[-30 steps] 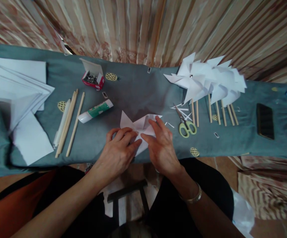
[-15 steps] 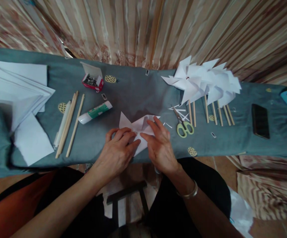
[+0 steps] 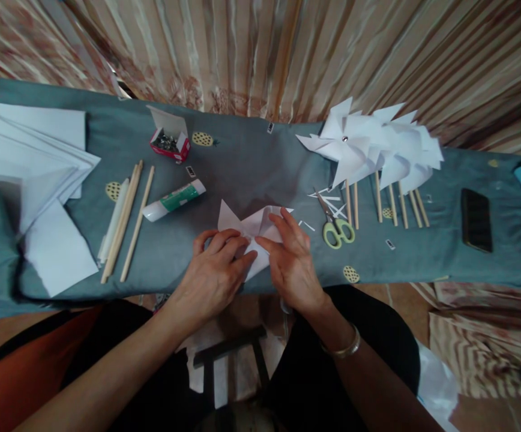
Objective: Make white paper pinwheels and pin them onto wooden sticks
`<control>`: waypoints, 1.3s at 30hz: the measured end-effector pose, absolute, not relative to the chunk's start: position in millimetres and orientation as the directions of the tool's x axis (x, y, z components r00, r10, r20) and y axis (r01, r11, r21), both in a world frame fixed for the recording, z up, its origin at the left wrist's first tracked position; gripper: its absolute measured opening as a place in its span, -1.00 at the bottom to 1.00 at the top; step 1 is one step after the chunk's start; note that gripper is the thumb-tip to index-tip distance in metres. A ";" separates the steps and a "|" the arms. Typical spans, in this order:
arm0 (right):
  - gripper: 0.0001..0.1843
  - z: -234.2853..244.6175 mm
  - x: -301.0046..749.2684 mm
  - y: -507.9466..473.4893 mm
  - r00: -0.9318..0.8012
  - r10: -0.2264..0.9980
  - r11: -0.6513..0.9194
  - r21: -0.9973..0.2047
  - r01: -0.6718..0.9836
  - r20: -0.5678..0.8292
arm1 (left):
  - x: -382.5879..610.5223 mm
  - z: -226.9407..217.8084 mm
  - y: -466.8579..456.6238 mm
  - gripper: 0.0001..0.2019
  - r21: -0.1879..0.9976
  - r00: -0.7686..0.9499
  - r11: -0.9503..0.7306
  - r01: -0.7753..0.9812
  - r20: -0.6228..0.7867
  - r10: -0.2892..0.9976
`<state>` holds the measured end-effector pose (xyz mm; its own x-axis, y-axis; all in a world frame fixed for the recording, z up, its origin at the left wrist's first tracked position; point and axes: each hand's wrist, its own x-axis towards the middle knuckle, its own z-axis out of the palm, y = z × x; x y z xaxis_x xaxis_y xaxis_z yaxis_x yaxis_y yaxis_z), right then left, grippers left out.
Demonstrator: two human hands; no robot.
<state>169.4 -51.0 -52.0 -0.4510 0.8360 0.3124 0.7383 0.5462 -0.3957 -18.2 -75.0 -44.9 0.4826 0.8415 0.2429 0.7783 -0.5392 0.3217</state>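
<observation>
A white paper pinwheel (image 3: 231,219), partly folded, lies on the cloth at the table's front edge between my hands. My left hand (image 3: 215,261) is curled over its left and lower part, thumb and fingertips pressed together near the centre. My right hand (image 3: 294,258) grips it from the right, the thumb reaching towards the centre and the fingers on a folded blade at the upper right. Both palms hide part of the paper. Just to the right are green-handled scissors (image 3: 338,232) and thin paper strips (image 3: 328,198).
On the left are white paper sheets (image 3: 60,255), wooden sticks (image 3: 123,222), a glue tube (image 3: 174,200) and a red box of metal pins (image 3: 170,144). Several finished pinwheels on sticks (image 3: 355,141) lie at the back right, near a dark phone (image 3: 476,221).
The view has shifted slightly. Both hands keep almost the same hold on the paper pinwheel, with only small finger movement.
</observation>
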 end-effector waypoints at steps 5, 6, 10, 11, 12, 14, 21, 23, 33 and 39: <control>-0.66 -53.8 163.9 -52.0 -0.486 0.825 0.561 -0.312 0.767 0.289 | -17.9 -44.5 -74.5 -0.77 0.315 0.483 -0.539 0.781 0.243 0.841; -0.66 -53.9 163.6 -52.0 -0.492 0.821 0.565 -0.298 0.769 0.288 | -17.9 -44.5 -74.4 -0.77 0.316 0.485 -0.537 0.782 0.233 0.843; -0.66 -52.1 164.9 -52.9 -0.488 0.828 0.558 -0.315 0.768 0.276 | -17.9 -44.7 -73.7 -0.78 0.318 0.484 -0.536 0.782 0.230 0.844; -0.66 -51.7 165.1 -53.4 -0.485 0.829 0.556 -0.323 0.765 0.278 | -17.9 -44.0 -73.7 -0.79 0.318 0.484 -0.543 0.777 0.249 0.839; -0.66 -51.5 165.1 -54.1 -0.485 0.828 0.558 -0.328 0.763 0.280 | -17.7 -42.8 -73.8 -0.79 0.318 0.485 -0.545 0.776 0.253 0.837; -0.67 -51.9 164.1 -55.6 -0.493 0.822 0.567 -0.322 0.759 0.285 | -17.3 -38.9 -74.2 -0.79 0.316 0.490 -0.540 0.780 0.228 0.841; -0.65 -50.7 161.1 -57.0 -0.509 0.827 0.561 -0.293 0.774 0.238 | -16.4 -36.1 -74.4 -0.77 0.322 0.477 -0.516 0.794 0.196 0.857; -0.66 -47.8 163.9 -56.6 -0.503 0.824 0.565 -0.303 0.768 0.262 | -17.1 -40.5 -73.8 -0.78 0.317 0.483 -0.537 0.782 0.237 0.843; -0.67 -50.5 170.3 -57.1 -0.515 0.807 0.587 -0.297 0.753 0.289 | -17.3 -43.2 -73.0 -0.77 0.324 0.487 -0.546 0.772 0.250 0.837; -0.65 -47.6 177.9 -53.9 -0.478 0.819 0.574 -0.436 0.693 0.318 | -17.4 -42.2 -72.7 -0.78 0.325 0.492 -0.550 0.770 0.248 0.835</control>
<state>177.9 -53.9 -47.6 -0.4781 0.8188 0.3177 0.6935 0.5739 -0.4356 -17.4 -72.7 -42.2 0.4918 0.8345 0.2483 0.7695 -0.5500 0.3245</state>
